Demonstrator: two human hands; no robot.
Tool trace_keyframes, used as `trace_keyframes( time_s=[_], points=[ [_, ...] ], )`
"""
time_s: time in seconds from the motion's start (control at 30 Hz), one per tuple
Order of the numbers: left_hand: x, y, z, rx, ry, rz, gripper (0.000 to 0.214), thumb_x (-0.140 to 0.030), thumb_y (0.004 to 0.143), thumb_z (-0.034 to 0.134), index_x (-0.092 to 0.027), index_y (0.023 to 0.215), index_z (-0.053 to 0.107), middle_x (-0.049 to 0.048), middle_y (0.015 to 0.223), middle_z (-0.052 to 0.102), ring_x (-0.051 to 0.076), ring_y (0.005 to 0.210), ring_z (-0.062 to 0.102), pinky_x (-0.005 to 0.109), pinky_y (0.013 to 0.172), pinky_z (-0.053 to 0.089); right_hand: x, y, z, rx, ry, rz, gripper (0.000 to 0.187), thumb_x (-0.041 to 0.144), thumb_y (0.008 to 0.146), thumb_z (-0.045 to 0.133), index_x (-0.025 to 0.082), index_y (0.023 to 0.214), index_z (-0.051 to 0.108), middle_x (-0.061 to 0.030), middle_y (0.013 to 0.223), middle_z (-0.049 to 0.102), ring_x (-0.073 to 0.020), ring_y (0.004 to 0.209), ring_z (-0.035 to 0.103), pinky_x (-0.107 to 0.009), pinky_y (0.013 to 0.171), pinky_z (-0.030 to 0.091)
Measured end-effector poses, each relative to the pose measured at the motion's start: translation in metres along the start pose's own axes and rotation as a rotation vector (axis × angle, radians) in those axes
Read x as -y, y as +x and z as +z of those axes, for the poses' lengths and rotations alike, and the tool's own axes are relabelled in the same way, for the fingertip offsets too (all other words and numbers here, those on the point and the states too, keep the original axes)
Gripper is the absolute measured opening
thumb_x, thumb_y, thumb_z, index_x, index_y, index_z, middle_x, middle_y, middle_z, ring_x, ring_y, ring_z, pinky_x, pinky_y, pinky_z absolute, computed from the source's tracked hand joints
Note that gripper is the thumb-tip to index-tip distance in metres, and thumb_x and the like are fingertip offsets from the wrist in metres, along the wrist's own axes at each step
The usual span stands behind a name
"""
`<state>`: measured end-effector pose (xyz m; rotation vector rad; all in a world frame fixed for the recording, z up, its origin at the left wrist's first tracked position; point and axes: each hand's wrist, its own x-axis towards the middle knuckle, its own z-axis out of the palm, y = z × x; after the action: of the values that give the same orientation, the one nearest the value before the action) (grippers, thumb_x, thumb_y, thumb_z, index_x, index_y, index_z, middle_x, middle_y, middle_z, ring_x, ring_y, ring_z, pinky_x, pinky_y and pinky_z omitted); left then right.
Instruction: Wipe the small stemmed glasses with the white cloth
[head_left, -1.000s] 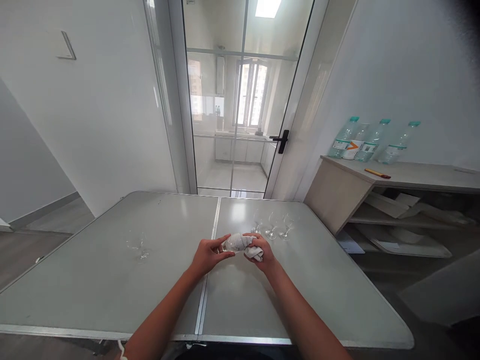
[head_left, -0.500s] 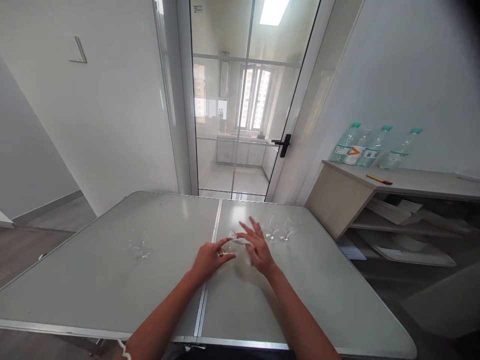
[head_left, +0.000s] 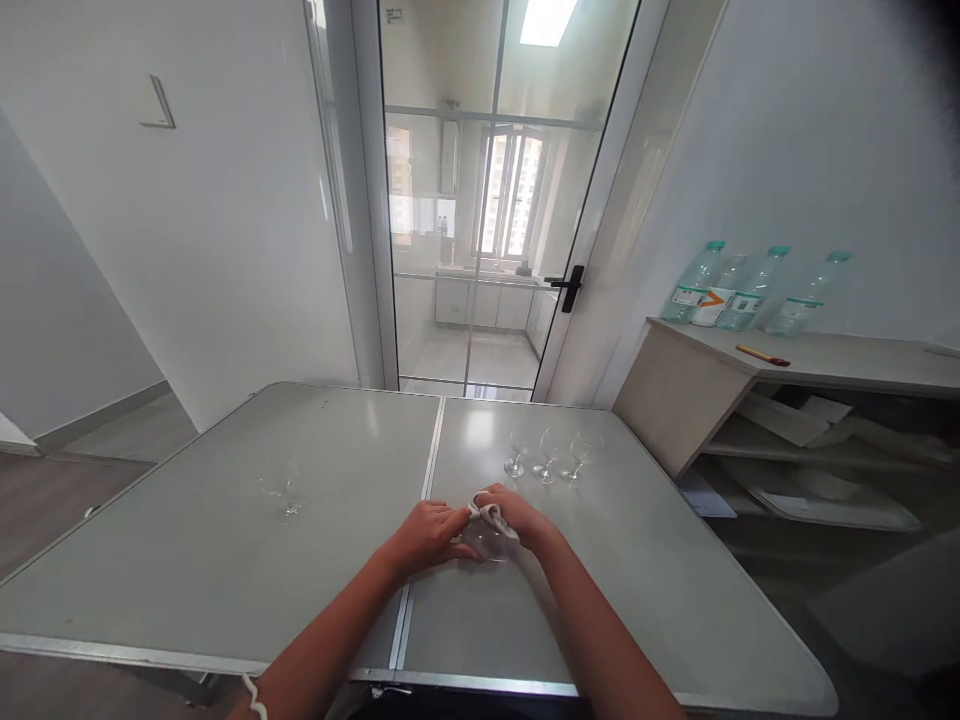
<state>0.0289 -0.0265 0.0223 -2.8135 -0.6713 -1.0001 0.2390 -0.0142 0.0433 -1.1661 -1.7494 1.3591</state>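
A clear stemmed glass [head_left: 491, 546] is between my two hands above the right half of the table, its bowl pointing toward me. My left hand [head_left: 427, 535] is closed around the glass from the left side. In my right hand [head_left: 523, 518] a white cloth [head_left: 486, 512] is bunched up and pressed against the glass. The fingers of the right hand are partly hidden behind the cloth. Just beyond my hands stand three clear stemmed glasses, a left one [head_left: 514, 466], a middle one [head_left: 545, 472] and a right one [head_left: 574, 472].
Another clear glass [head_left: 288, 508] is on the left half of the grey table [head_left: 187, 560]. A metal seam [head_left: 433, 450] divides the tabletop. To the right, a shelf unit [head_left: 694, 400] carries several plastic bottles [head_left: 742, 305] and a yellow-red stick [head_left: 763, 355]. Behind is a glazed door [head_left: 469, 310].
My right hand, spread with the cloth before, has come down and closed with the cloth against the glass. Both hands are nearer to me, and the leftmost standing glass is now uncovered.
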Motion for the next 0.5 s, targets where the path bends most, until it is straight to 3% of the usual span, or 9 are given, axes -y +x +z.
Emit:
trace_keyframes(
  time_s=[0.07,0.17,0.23,0.33,0.43,0.5],
  points=[
    [0.002,0.000,-0.001,-0.094,-0.074,-0.104,0.044,-0.061,0.088,0.066,-0.022,0.076,0.050,-0.0036,0.057,0.058,0.012,0.049,0.053,0.025,0.054,0.031,0.000,-0.003,-0.004,-0.030,0.109,-0.033,0.034,0.041,0.078,0.062,0.021,0.054,0.048,0.0039,0.054,0.042,-0.0130,0.056,0.038,-0.026,0.056,0.033],
    [0.005,0.004,-0.002,-0.222,-0.197,-0.449,0.044,-0.057,0.088,0.069,-0.022,0.075,0.046,-0.0062,0.058,0.052,0.010,0.050,0.047,0.022,0.054,0.031,0.005,-0.004,0.004,-0.121,0.267,-0.111,0.028,0.044,0.079,0.066,0.021,0.065,0.062,0.0000,0.062,0.054,-0.0163,0.062,0.049,-0.029,0.059,0.041],
    [0.004,0.008,-0.003,-0.264,-0.270,-0.655,0.044,-0.056,0.088,0.069,-0.022,0.074,0.043,-0.0072,0.060,0.048,0.009,0.051,0.042,0.022,0.055,0.031,0.010,-0.002,0.016,-0.205,0.379,-0.146,0.027,0.046,0.084,0.064,0.020,0.080,0.069,-0.0025,0.071,0.062,-0.0177,0.067,0.055,-0.030,0.063,0.046],
    [0.000,0.014,0.000,-0.312,-0.371,-0.804,0.047,-0.055,0.089,0.066,-0.022,0.072,0.036,-0.0080,0.060,0.039,0.010,0.054,0.035,0.022,0.055,0.028,0.016,0.002,0.033,-0.406,0.501,-0.240,0.035,0.046,0.094,0.056,0.022,0.114,0.071,-0.0073,0.103,0.072,-0.0214,0.092,0.065,-0.036,0.083,0.053],
    [-0.004,0.020,0.004,-0.329,-0.506,-0.877,0.048,-0.053,0.091,0.062,-0.023,0.070,0.031,-0.0083,0.059,0.034,0.010,0.054,0.033,0.022,0.055,0.028,0.018,-0.001,0.038,-0.549,0.275,-0.447,0.040,0.036,0.101,0.048,0.028,0.139,0.060,-0.0072,0.146,0.057,-0.0246,0.135,0.052,-0.045,0.115,0.039],
    [-0.005,0.022,0.006,-0.312,-0.565,-0.893,0.047,-0.050,0.092,0.061,-0.023,0.070,0.030,-0.0084,0.058,0.035,0.010,0.053,0.034,0.023,0.055,0.028,0.017,-0.004,0.034,-0.565,-0.002,-0.600,0.044,0.027,0.103,0.042,0.027,0.146,0.053,-0.0071,0.157,0.047,-0.0244,0.147,0.040,-0.049,0.122,0.031]
  ],
)
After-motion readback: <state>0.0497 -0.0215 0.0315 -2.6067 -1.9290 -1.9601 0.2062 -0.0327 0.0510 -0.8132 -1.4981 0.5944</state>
